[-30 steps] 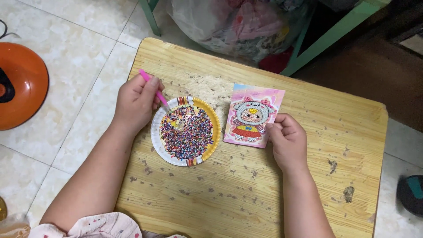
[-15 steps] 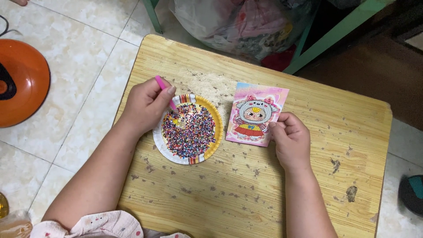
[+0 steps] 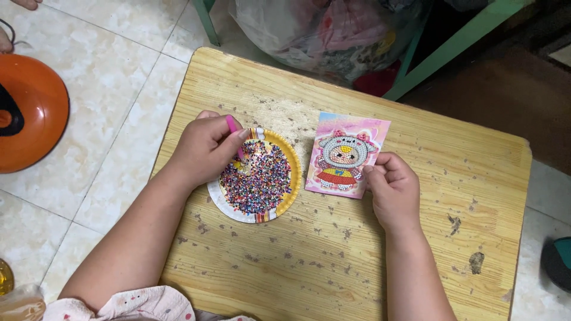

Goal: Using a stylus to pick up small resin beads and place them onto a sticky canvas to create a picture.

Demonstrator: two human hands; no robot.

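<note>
From the head camera, the left hand (image 3: 205,150) is curled around a slim pink pen (image 3: 234,135), thumb and fingers pinched tight on its shaft, with the tip dipping into the upper left of a heap of tiny multicoloured beads (image 3: 257,176). The beads fill a round paper plate (image 3: 289,190) with a yellow and white rim that sits on the left half of a small, stained wooden table (image 3: 357,255). Just to the right of the plate lies a pink bead-picture card (image 3: 346,154) showing a cartoon figure in a grey animal hood and a red and yellow dress, most of it already covered in beads. The right hand (image 3: 394,190) rests on the table with its fingers closed, pinching the card's lower right edge between thumb and forefinger
</note>
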